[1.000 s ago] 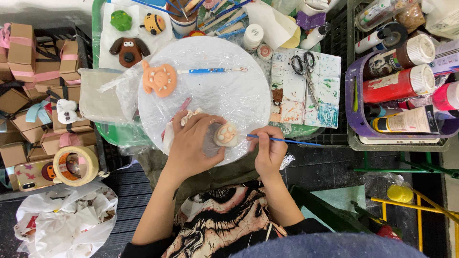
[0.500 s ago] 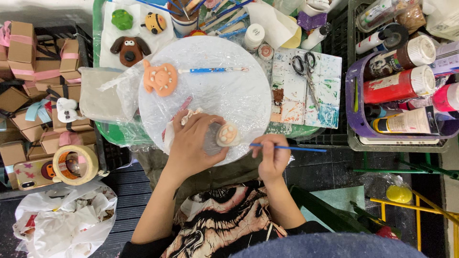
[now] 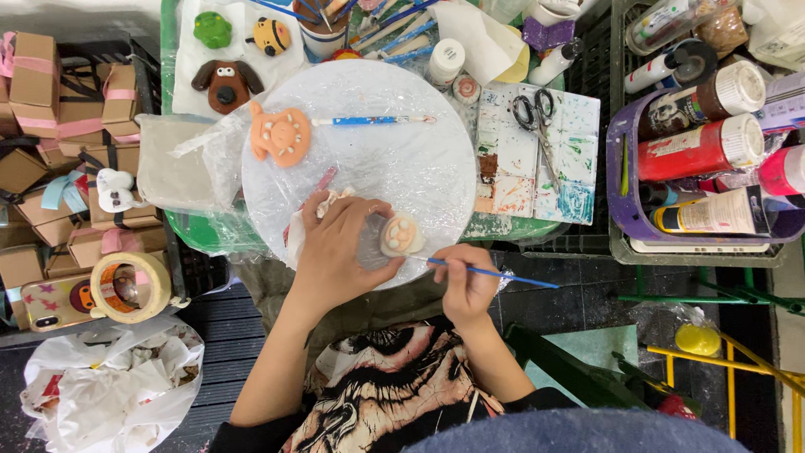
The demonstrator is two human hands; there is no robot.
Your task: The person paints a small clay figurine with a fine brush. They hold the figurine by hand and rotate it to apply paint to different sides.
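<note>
My left hand holds a small pale clay figure over the near edge of a round white board wrapped in clear film. My right hand grips a thin blue paintbrush, its tip touching the figure's lower side. An orange clay figure and a blue-and-white sculpting tool lie on the far part of the board. A bit of crumpled white material shows beside my left fingers.
A paint-stained palette tile with scissors lies right of the board. Crates at right hold paint tubes and bottles. Brown dog, green and yellow clay figures sit at the back left. Small boxes, a tape roll and a bag are left.
My right hand has shifted slightly down and right, and the brush now angles up to the figure's lower edge. My left hand has turned the figure a little.
</note>
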